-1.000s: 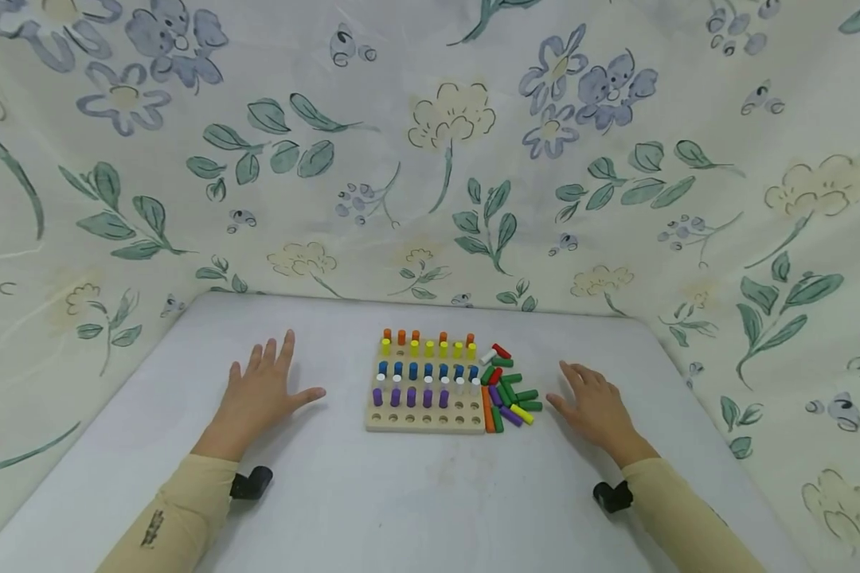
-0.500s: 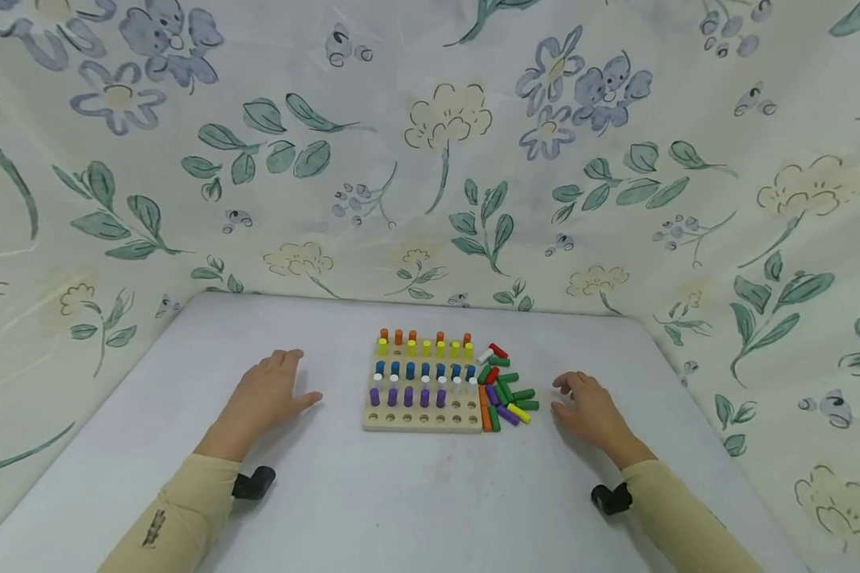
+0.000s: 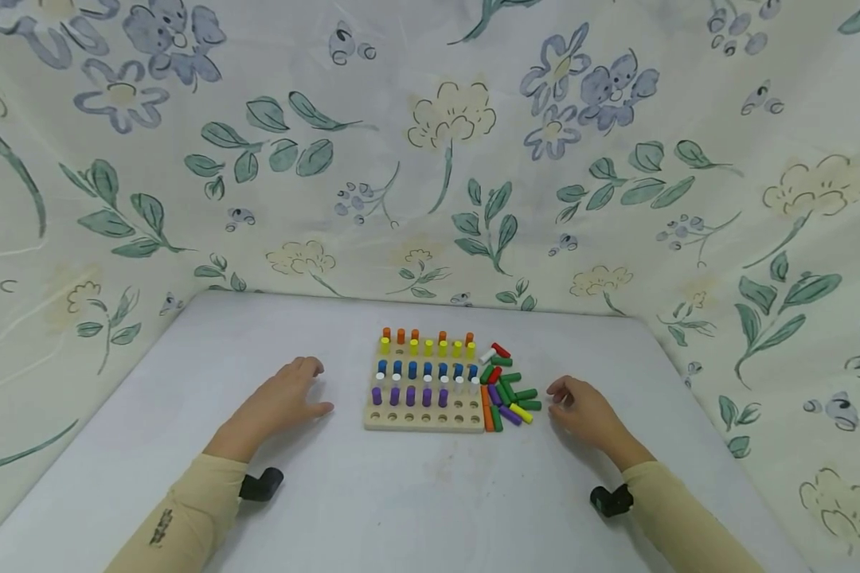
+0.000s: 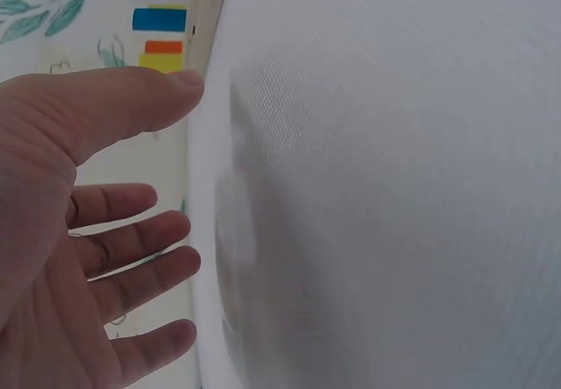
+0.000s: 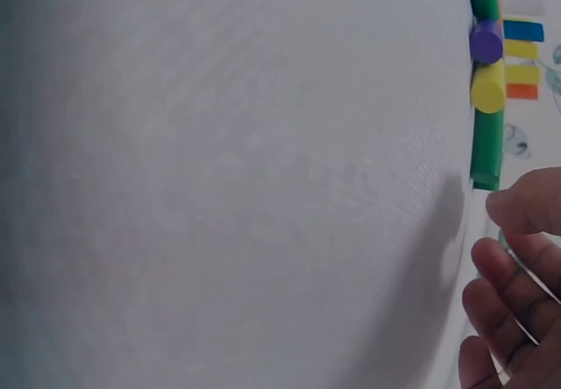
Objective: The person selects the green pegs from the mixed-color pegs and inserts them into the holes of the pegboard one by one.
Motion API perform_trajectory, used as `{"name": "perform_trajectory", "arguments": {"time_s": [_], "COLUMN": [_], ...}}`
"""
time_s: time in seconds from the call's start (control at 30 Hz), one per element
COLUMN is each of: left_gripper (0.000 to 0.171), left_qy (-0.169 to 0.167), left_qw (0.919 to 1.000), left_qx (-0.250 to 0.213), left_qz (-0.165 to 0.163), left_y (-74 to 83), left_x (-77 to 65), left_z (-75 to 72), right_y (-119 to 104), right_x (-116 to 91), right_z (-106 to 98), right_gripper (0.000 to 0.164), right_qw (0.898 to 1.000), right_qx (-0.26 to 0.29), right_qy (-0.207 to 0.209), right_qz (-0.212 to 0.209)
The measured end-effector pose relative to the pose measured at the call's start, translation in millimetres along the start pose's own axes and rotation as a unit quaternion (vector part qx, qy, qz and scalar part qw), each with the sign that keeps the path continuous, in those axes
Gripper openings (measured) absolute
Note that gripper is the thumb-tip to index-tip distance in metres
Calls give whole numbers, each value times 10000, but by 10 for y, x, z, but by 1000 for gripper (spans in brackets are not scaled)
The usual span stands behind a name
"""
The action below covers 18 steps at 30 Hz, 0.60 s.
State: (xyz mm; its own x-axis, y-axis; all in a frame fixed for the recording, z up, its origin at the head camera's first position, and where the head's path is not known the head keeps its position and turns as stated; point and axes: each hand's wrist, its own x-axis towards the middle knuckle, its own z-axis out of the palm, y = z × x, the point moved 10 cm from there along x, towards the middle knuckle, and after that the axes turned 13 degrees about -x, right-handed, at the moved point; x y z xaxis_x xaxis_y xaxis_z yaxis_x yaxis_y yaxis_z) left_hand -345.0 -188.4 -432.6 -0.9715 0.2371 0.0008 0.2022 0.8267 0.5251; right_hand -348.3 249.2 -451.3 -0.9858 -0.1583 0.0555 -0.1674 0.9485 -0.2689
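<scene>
A wooden pegboard (image 3: 394, 426) stands mid-table with rows of upright pegs: orange at the back, then yellow, blue, white and purple. Its front row of holes is bare, as are two holes at the right end of the purple row. Left of the board my left hand (image 3: 279, 402) is held with thumb and fingers apart, nothing between them. On the other side, my right hand (image 3: 580, 410) has its fingers loosely bent and holds nothing; it is just right of the loose green pegs (image 3: 529, 406). In the right wrist view a yellow peg (image 5: 488, 88) lies beyond the thumb.
Loose pegs lie heaped against the board's right side, among them an orange peg (image 3: 487, 410), a purple peg (image 3: 510, 416) and a red peg (image 3: 501, 350). The white table (image 3: 416, 501) meets a floral cloth (image 3: 430, 199) at the back and sides.
My left hand's spread fingers have bent and the hand has shifted slightly right, toward the board. My right fingers have drawn in a little. The pegs and board look the same.
</scene>
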Motion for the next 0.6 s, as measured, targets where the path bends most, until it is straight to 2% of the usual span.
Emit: {"name": "perform_trajectory", "arguments": {"time_s": [0.3, 0.6], "left_gripper": [65, 68], "left_qy": [-125, -177], "left_qw": [9998, 9996], "left_qx": [-106, -168], "left_qz": [-115, -168], "left_y": [13, 18], "left_x": [-8, -10], "left_z": [47, 112], "right_y": [-47, -51], "right_x": [20, 39], "right_z": [57, 110], "right_gripper": [21, 19], "right_qw": [9998, 9995], "right_qx": [144, 294], "right_qy": [-41, -107], "right_qz": [-157, -18]}}
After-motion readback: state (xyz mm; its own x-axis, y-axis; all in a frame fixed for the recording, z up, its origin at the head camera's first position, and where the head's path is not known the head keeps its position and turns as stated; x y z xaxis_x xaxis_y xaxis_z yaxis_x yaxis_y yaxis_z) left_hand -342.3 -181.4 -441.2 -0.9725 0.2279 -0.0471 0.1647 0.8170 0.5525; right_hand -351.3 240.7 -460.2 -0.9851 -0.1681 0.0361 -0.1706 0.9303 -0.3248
